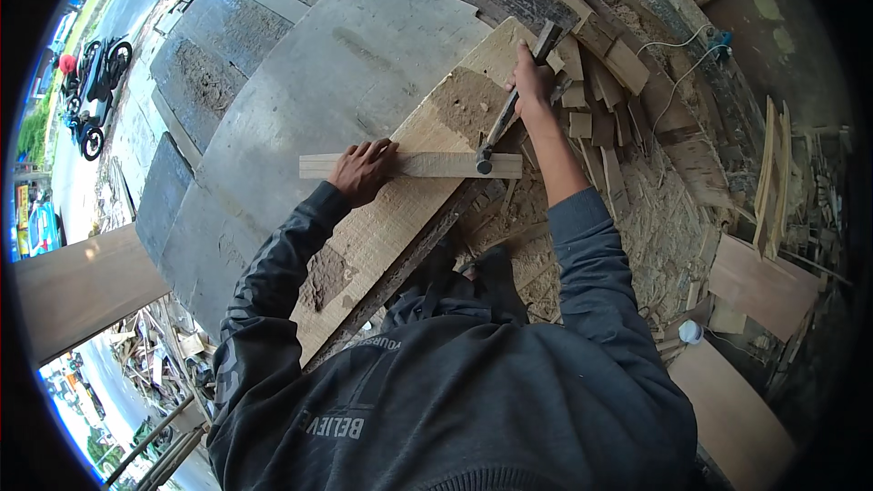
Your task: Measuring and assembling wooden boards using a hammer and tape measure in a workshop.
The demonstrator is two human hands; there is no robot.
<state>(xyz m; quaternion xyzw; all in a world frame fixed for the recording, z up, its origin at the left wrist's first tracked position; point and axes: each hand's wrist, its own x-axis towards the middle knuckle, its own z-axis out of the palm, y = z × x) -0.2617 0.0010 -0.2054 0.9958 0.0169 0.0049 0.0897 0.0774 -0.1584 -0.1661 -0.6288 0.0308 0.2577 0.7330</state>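
Observation:
A narrow wooden strip point(446, 165) lies crosswise over a wide, pale plank point(400, 218) that runs diagonally along the table's edge. My left hand point(364, 168) is closed over the strip's middle, its fingers curled across the top and holding it against the plank. In my right hand point(530, 82) is a hammer point(502, 123), gripped by its handle. Its head hangs at the strip's right end, in front of the wood; whether it touches cannot be made out. The dark handle end sticks out above my fist.
A grey metal-topped table point(309, 82) with sawdust heaps extends left. Stacked wood offcuts point(600, 82) lie to the right, above a floor littered with shavings point(664, 218). A brown board point(82, 286) juts out at the left. A motorcycle point(95, 91) stands outside, with a person farther off.

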